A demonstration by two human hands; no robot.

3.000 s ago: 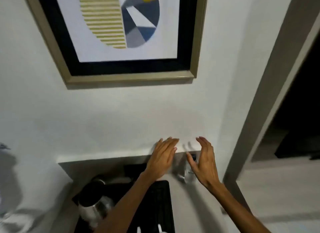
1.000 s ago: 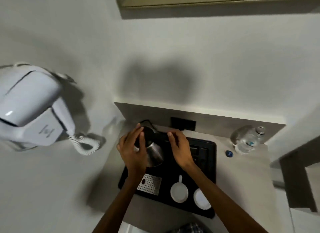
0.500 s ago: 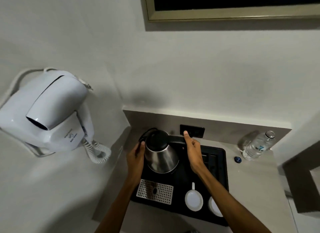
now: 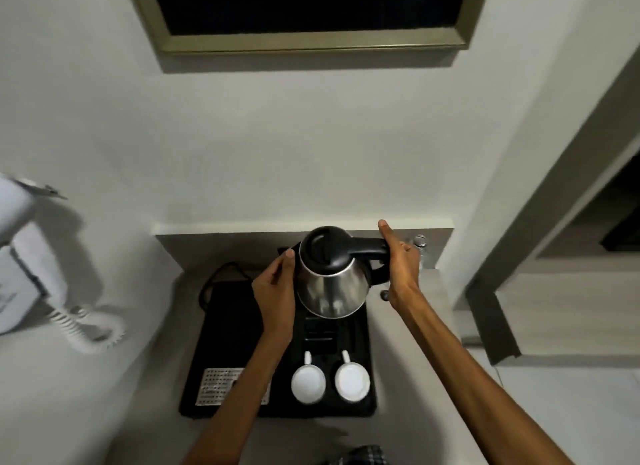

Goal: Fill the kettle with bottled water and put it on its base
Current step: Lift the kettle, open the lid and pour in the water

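The steel kettle [image 4: 330, 286] with its black lid shut hangs above the back right part of the black tray [image 4: 228, 340]. My right hand [image 4: 400, 263] grips its black handle, thumb pointing up. My left hand [image 4: 275, 291] presses against the kettle's left side. The clear water bottle [image 4: 419, 242] stands uncapped in the back right corner of the counter, mostly hidden behind my right hand. Its dark cap [image 4: 383, 295] lies on the counter beside the tray. A black cord [image 4: 216, 277] loops at the tray's back left; the kettle's base is too dark to make out.
Two white cups [image 4: 308, 383] [image 4: 352, 381] lie at the tray's front right, and a perforated metal plate [image 4: 216, 385] at its front left. A white wall hair dryer [image 4: 24, 270] with a coiled cord hangs on the left. A framed picture [image 4: 311, 38] is above.
The kettle has risen and shifted right, from the tray's back left to above its back right. My right hand has closed around the handle, and the bottle is now largely hidden behind it.
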